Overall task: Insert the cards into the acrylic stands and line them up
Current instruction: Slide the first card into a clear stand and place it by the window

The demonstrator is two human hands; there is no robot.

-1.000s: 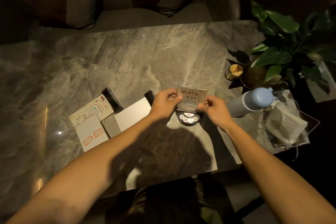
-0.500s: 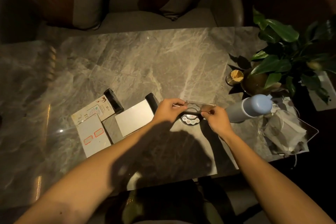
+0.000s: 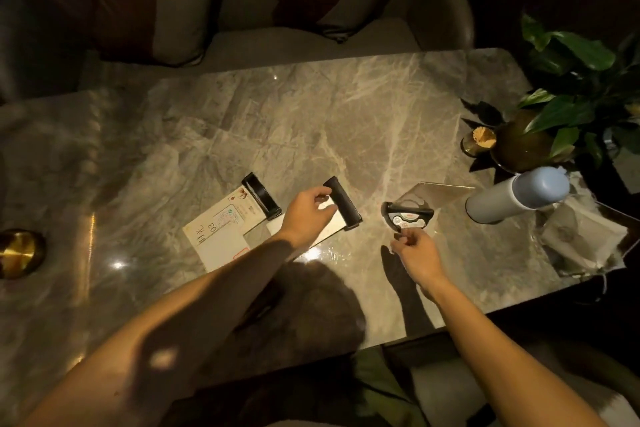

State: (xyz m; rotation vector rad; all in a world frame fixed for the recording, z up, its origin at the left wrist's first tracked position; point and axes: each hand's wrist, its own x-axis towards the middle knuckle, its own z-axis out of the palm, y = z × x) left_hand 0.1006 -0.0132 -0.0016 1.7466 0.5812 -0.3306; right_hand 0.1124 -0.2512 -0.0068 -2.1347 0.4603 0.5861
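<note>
1. Cards lie flat on the marble bench (image 3: 311,121): one printed card marked "03" (image 3: 221,222) at the left and a plain pale one (image 3: 225,255) partly under it, near the left forearm.
2. Three stands show. Two with black bar bases lie flat: one (image 3: 260,196) at the far end of the printed card, the other (image 3: 343,206) just right of it, its clear panel under the left hand.
3. The third stand (image 3: 438,192) is a clear sheet leaning back behind a round black button device (image 3: 406,217); whether a card sits inside it cannot be told.
4. Left hand (image 3: 308,215) hovers over the second stand's panel, fingers (image 3: 320,192) loosely curled near the black bar; whether they grip it cannot be told.
5. Right hand (image 3: 415,250) sits just in front of the button device, fingers (image 3: 403,236) bent together as if pinching; anything held is too small to see.
6. Containers, all at the right end: one blue-capped bottle (image 3: 519,192) lying on its side, one round pot holding a green plant (image 3: 568,107), one small cup of pale sticks (image 3: 479,139).
7. One brass round object (image 3: 19,251) sits at the left edge.
</note>
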